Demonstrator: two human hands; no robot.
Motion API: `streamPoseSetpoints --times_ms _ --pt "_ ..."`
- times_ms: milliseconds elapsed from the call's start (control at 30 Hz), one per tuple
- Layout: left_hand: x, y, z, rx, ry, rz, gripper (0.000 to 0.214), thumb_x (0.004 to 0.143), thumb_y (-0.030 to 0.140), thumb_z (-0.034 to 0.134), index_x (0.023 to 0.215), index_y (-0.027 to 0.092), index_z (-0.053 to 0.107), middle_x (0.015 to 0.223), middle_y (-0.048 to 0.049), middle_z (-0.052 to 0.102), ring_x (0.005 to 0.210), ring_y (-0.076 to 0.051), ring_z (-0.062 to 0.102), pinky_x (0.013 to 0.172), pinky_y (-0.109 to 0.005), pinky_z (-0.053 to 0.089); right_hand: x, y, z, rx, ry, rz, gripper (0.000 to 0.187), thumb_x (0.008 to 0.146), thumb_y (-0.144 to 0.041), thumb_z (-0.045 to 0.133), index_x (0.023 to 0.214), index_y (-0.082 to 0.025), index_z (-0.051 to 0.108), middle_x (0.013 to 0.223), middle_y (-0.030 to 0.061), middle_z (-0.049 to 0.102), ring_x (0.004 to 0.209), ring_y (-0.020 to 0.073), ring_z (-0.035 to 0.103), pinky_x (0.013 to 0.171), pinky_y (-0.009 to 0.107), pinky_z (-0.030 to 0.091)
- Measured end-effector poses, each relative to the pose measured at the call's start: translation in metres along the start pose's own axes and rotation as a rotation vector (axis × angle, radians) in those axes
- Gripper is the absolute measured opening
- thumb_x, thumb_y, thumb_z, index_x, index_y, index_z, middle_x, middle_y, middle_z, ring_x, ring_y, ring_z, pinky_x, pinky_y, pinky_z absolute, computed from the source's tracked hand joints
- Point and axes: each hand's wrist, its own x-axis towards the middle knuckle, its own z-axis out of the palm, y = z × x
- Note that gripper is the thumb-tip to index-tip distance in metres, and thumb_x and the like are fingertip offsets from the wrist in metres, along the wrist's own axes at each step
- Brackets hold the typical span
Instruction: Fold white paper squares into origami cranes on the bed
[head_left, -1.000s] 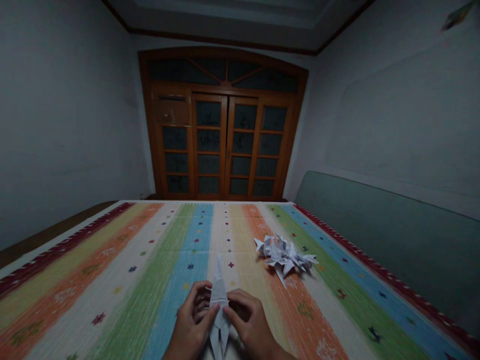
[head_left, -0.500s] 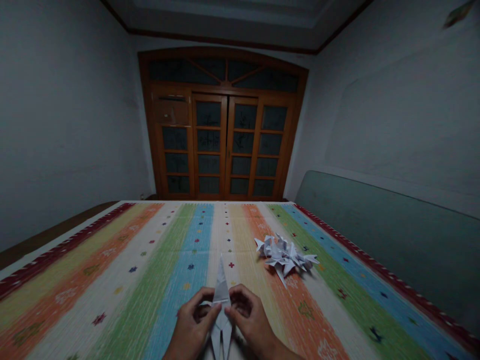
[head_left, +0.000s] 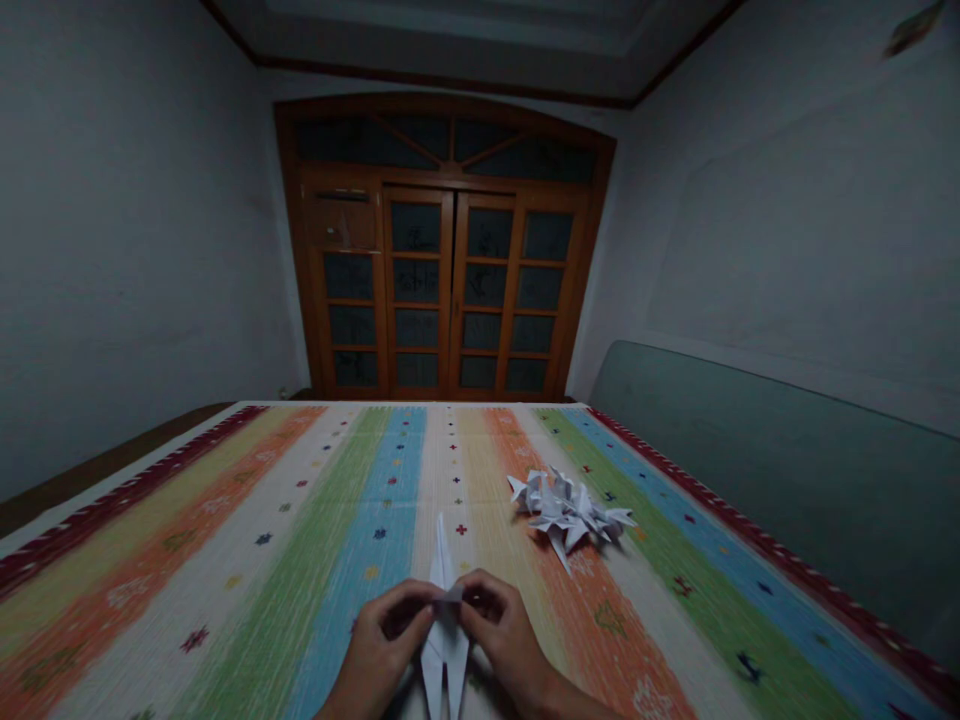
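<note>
The (head_left: 409, 600) fingers of the left hand (head_left: 382, 645) and right hand (head_left: 501, 635) pinch a crisp, pointed white paper fold (head_left: 444, 650) above striped woven cloth (head_left: 247, 600).

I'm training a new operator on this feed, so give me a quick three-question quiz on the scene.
1. What do the left hand and right hand hold between them?
2. True or false: the heap of folded white paper figures lies to the left of both hands.
3. What stands beyond the far edge of the striped cover? A a bookcase, B wood-framed glass doors, C a curtain.

Key: 1 the long folded white paper; 2 false; 3 B.
</note>
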Motion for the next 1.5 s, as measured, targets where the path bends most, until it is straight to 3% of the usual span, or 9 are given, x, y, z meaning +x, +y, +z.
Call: streamPoseSetpoints --times_ms 200,333,500,767,900,1033,1167,1300,1500 --pt "-0.003 0.000 -0.007 0.005 -0.036 -0.030 0.031 0.076 0.050 0.078 0.080 0.019 0.081 0.072 -0.0047 0.073 0.069 -0.022 0.065 0.061 -0.026 0.051 -0.002 -0.004 -0.003 -0.067 0.001 0.047 0.019 0.071 -0.037 0.081 0.072 -0.018 0.079 0.061 -0.0003 0.064 0.059 0.0153 0.054 0.057 0.025 0.042" --pt "-0.005 0.005 -0.007 -0.016 -0.039 -0.056 0.042 0.079 0.059 0.073 0.083 0.018 0.081 0.075 -0.0049 0.073 0.069 -0.021 0.064 0.060 -0.025 0.049 -0.006 -0.007 -0.004 -0.076 0.024 0.028 0.029 0.076 -0.047 0.078 0.075 -0.018 0.080 0.068 0.0031 0.069 0.064 0.0177 0.058 0.060 0.026 0.045" --pt "-0.002 0.001 -0.002 -0.015 -0.033 -0.092 0.043 0.069 0.059 0.083 0.076 0.017 0.077 0.071 -0.0061 0.075 0.066 -0.021 0.068 0.058 -0.025 0.050 -0.006 -0.005 -0.003 -0.133 -0.028 -0.009 0.036 0.076 -0.053 0.080 0.073 -0.017 0.078 0.066 0.0041 0.069 0.064 0.0190 0.061 0.063 0.029 0.049" --pt "-0.007 -0.005 -0.002 0.083 0.001 0.055 0.029 0.083 0.045 0.076 0.097 0.019 0.076 0.090 -0.0089 0.081 0.082 -0.026 0.078 0.074 -0.030 0.062 -0.007 -0.004 0.000 -0.235 0.071 -0.047 0.020 0.071 -0.032 0.084 0.087 -0.020 0.081 0.074 0.0042 0.074 0.070 0.0216 0.068 0.065 0.029 0.052" --pt "-0.010 -0.003 -0.003 0.168 0.012 0.104 0.029 0.081 0.041 0.078 0.105 0.024 0.079 0.101 -0.0088 0.083 0.091 -0.029 0.079 0.084 -0.033 0.064 -0.008 -0.005 -0.003 -0.279 0.085 -0.041 0.023 0.071 -0.034 0.085 0.091 -0.023 0.084 0.081 0.0075 0.081 0.075 0.0270 0.075 0.069 0.034 0.059" --pt "-0.010 0.001 -0.005 0.284 0.047 0.108 0.021 0.081 0.040 0.076 0.098 0.029 0.083 0.093 -0.0051 0.084 0.085 -0.028 0.080 0.084 -0.033 0.064 -0.008 -0.002 -0.008 -0.382 0.154 -0.177 0.016 0.074 -0.038 0.085 0.085 -0.026 0.085 0.079 0.0082 0.082 0.073 0.0294 0.077 0.071 0.037 0.062" --pt "-0.009 0.011 -0.009 0.382 0.070 0.351 0.013 0.084 0.030 0.074 0.092 0.032 0.084 0.085 -0.0047 0.083 0.077 -0.027 0.079 0.077 -0.033 0.064 -0.009 -0.011 -0.009 -0.490 0.131 -0.484 0.005 0.080 -0.027 0.082 0.085 -0.028 0.084 0.072 0.0070 0.080 0.066 0.0266 0.074 0.065 0.036 0.059" --pt "-0.010 0.013 -0.014 0.476 0.081 0.652 0.021 0.085 0.018 0.069 0.091 0.030 0.085 0.078 -0.0072 0.077 0.074 -0.025 0.073 0.071 -0.034 0.061 -0.013 -0.022 -0.010 -0.583 0.077 -0.761 0.016 0.086 -0.014 0.073 0.093 -0.025 0.083 0.074 0.0086 0.074 0.066 0.0235 0.070 0.058 0.032 0.054" --pt "-0.009 0.003 -0.021 0.551 -0.007 0.852 0.030 0.086 0.010 0.065 0.105 0.026 0.082 0.071 -0.0072 0.070 0.065 -0.021 0.068 0.059 -0.029 0.057 -0.014 -0.015 -0.018 -0.723 -0.064 -0.859 0.020 0.091 -0.013 0.066 0.103 -0.023 0.079 0.076 0.0087 0.070 0.065 0.0211 0.067 0.056 0.030 0.052"
